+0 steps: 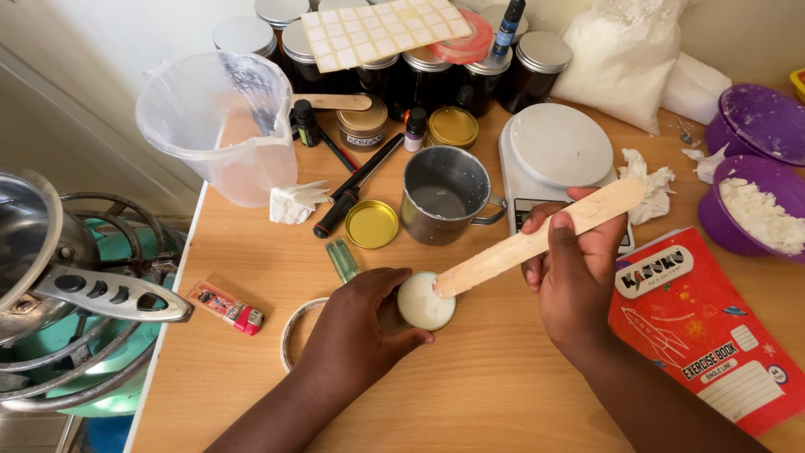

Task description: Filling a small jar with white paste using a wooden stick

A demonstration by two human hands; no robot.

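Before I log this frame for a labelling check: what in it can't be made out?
Head view only:
- Small tin: its near side hidden by the left hand.
- Round ring: partly under the left wrist.
- Kitchen scale: display covered by the right hand and wooden stick.
- Metal cup: contents too dim.
- Pan and red notebook: cut off by frame edges.

A small round tin (425, 302) of white wax stands upright under a slanting wooden stick (537, 239).

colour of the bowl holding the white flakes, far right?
Purple bowl; clearest in the head view, at the table's right edge.
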